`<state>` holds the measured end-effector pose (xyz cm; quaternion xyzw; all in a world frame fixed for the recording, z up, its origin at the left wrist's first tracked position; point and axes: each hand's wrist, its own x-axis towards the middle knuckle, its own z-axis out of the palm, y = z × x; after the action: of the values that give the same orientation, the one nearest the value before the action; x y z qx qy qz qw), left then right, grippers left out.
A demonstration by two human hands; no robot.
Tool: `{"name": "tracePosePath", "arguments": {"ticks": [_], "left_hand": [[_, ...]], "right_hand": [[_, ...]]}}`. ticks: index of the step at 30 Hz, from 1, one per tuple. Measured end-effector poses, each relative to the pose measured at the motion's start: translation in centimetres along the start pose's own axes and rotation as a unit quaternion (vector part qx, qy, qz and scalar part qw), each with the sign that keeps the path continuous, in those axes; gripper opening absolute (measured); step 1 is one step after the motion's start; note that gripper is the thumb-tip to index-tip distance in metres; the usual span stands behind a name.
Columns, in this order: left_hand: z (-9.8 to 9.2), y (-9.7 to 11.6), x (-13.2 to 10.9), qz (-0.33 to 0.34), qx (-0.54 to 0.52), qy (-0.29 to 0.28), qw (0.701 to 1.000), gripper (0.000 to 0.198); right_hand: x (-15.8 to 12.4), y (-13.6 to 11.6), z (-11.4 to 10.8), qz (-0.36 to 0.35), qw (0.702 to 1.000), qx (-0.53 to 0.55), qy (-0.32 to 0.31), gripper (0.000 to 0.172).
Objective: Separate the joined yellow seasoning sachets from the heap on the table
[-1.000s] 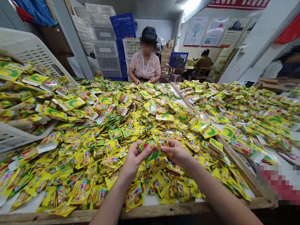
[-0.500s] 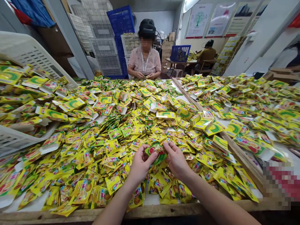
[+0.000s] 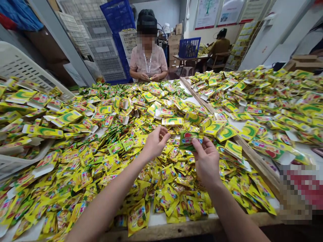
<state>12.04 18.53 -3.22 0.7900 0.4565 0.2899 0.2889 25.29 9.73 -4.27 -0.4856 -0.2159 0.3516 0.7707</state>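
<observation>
One light, slippery foil sachet is pinched at its edge by my right fingers, just above a heap of yellow sachets; it's soft, so the edge gives the best hold. My left hand hovers beside it, open, fingers spread and empty (the print is too small to read).

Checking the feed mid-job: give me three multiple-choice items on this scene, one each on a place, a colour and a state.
1. Where is the green-and-red foil sachet?
A. Right hand
B. Left hand
C. Wooden table rail

2. What colour is the plastic mesh basket on the far table?
A. Red
B. Blue
C. White

3. How is the left hand?
A. Open, fingers spread
B. Clenched
C. Flat on the table

1 A: that hand pinches it.
2 B: the basket shows blue.
3 A: its fingers stand apart.
</observation>
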Motion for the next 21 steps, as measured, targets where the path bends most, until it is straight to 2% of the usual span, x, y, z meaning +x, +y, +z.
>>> {"name": "tracePosePath", "arguments": {"ticks": [1, 3, 5, 8, 10, 13, 15, 19, 21], "left_hand": [[0.8, 0.1, 2.3, 0.002, 0.04, 0.007, 0.999, 0.019], [2.9, 0.1, 6.3, 0.006, 0.078, 0.015, 0.997, 0.035], [5.0, 0.1, 9.1, 0.005, 0.089, 0.016, 0.996, 0.042], [6.7, -0.2, 10.8, -0.007, 0.084, 0.025, 0.996, 0.033], [6.3, -0.4, 10.8, -0.015, 0.067, 0.034, 0.997, 0.032], [4.2, -0.1, 9.7, -0.021, 0.024, 0.057, 0.998, 0.038], [2.5, 0.7, 7.8, -0.025, -0.016, 0.078, 0.996, 0.039], [0.2, 2.7, 0.9, -0.015, -0.134, 0.09, 0.987, 0.039], [-0.4, 3.1, -2.9, 0.0, -0.26, 0.081, 0.962, 0.046]], "right_hand": [[0.4, 0.0, -0.1, -0.028, 0.999, 0.004, 0.029, 0.039], [1.1, 0.2, -0.5, -0.058, 0.997, -0.005, 0.058, 0.037], [1.6, 0.4, -0.9, -0.069, 0.995, -0.017, 0.068, 0.034], [2.3, 0.4, -1.4, -0.067, 0.994, 0.0, 0.084, 0.032], [2.6, 0.2, -1.6, -0.049, 0.995, 0.026, 0.083, 0.032], [2.6, -0.4, -1.6, -0.01, 0.998, 0.046, 0.041, 0.033], [2.2, -0.8, -1.5, 0.025, 0.998, 0.056, 0.004, 0.037], [1.0, -1.6, -1.2, 0.129, 0.983, 0.076, -0.105, 0.043], [0.4, -1.9, -1.2, 0.17, 0.968, 0.075, -0.168, 0.044]]}}
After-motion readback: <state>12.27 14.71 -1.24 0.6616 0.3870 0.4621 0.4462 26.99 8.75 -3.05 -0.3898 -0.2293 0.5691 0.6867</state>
